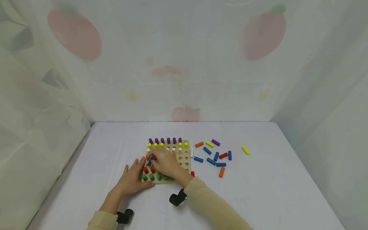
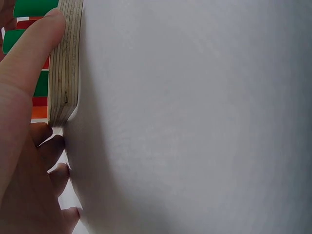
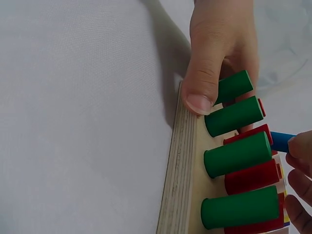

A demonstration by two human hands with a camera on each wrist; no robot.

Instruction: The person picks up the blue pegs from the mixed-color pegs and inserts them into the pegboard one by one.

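Observation:
A wooden pegboard (image 1: pixel 188 159) carries rows of coloured pegs: purple at the back, then yellow, white, orange, red, and green (image 3: pixel 239 153) at the front. My right hand (image 1: pixel 167 163) reaches over the board and pinches a blue peg (image 3: pixel 280 141) at the left side, just behind the red row. The peg leans, and its lower end is hidden behind a red peg in the right wrist view. My left hand (image 1: pixel 130 181) lies at the front left corner with fingers spread along the left side. Its thumb (image 2: pixel 46 31) presses the board's front edge (image 2: pixel 66 73).
Loose pegs lie right of the board: several blue (image 1: pixel 211 161), orange (image 1: pixel 222 172), red (image 1: pixel 223 155), yellow (image 1: pixel 209 144) and purple (image 1: pixel 215 142). A white peg (image 1: pixel 191 153) lies against the board's right side. One yellow peg (image 1: pixel 245 150) sits farther right. Curtains surround the table.

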